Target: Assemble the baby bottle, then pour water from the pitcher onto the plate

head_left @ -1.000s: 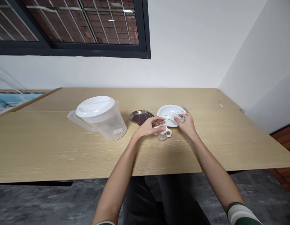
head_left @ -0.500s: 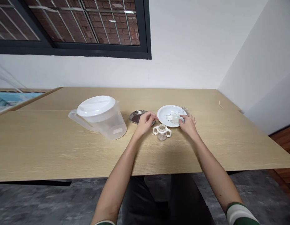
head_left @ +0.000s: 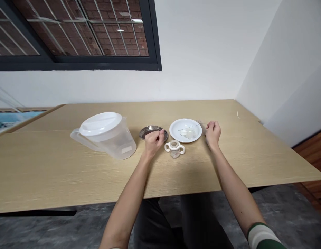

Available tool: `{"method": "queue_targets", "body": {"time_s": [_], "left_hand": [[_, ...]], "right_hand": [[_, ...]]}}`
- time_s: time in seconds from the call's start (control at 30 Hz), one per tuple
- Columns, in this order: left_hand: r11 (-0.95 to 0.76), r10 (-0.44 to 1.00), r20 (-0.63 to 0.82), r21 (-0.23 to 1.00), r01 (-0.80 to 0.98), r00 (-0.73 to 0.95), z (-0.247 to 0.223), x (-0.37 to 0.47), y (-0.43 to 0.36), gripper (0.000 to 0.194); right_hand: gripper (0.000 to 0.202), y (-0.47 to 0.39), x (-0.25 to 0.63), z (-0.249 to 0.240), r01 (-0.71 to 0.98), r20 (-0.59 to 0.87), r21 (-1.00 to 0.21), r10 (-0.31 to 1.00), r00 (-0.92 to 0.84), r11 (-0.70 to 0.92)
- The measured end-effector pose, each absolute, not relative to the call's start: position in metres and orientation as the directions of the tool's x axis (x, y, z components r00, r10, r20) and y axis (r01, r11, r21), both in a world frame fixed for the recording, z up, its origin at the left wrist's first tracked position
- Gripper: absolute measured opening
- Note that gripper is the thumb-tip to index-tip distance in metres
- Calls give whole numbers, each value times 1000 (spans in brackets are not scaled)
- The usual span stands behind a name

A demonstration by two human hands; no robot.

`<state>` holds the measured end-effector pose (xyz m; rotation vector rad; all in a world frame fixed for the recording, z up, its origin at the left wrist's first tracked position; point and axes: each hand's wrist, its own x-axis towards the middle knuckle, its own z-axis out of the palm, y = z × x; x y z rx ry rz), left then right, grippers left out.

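My left hand is closed in a fist by the front of a round metal dish, covering part of it. My right hand, also closed, is just right of a white plate. No object shows in either hand. Small white and clear pieces lie on the plate, with a thin wire across it. The wire leads to grey bristles at the plate's right edge, beside my right hand. A small clear bottle with a white two-handled ring stands between my hands, in front of the plate.
A large clear pitcher with a white lid stands on the left of the wooden table, its handle pointing left. A thin white strip lies at the back right. Behind the table are a white wall and a barred window.
My right hand has moved off the pieces on the plate to the right and closed. My left hand has gone from a pinch to a fist. The view has shifted slightly.
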<state>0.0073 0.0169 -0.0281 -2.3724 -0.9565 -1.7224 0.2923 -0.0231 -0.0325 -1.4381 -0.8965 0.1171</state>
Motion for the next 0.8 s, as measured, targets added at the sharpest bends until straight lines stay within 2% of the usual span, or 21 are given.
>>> {"method": "queue_targets", "body": {"time_s": [0.1,0.2,0.27,0.33,0.43,0.53,0.67,0.7,0.8], "left_hand": [[-760,477,874,353,546,98,-34,5,18,45],[-734,493,870,401,548,25,-38,0,19,32],[-744,429,903,345,572,14,-37,-4,21,29],[-751,323,946,237,616,30,-32,-10,25,34],[-755,205,977,122,644,55,-15,-22,27,47],[-764,141,990,98,637,18,8,-45,19,56],[-604,18,980,167,779,-197,38,-99,1,56],[-530,-30,952,244,812,-306,44,-117,-1,49],[-437,74,832,523,732,-550,53,-174,3,14]], "right_hand": [[43,-25,294,-25,422,492,-869,533,688,257],[54,-19,305,-16,342,450,-892,510,733,296],[58,-11,319,-11,267,388,-916,490,780,300],[60,-2,336,-10,231,347,-928,449,824,292],[60,7,361,-16,316,383,-922,412,827,223],[58,7,384,-32,438,443,-893,366,819,101],[55,0,404,-57,504,479,-864,338,810,18],[54,-1,407,-61,517,487,-856,343,803,5],[53,-2,411,-69,577,535,-817,354,767,-16]]}}
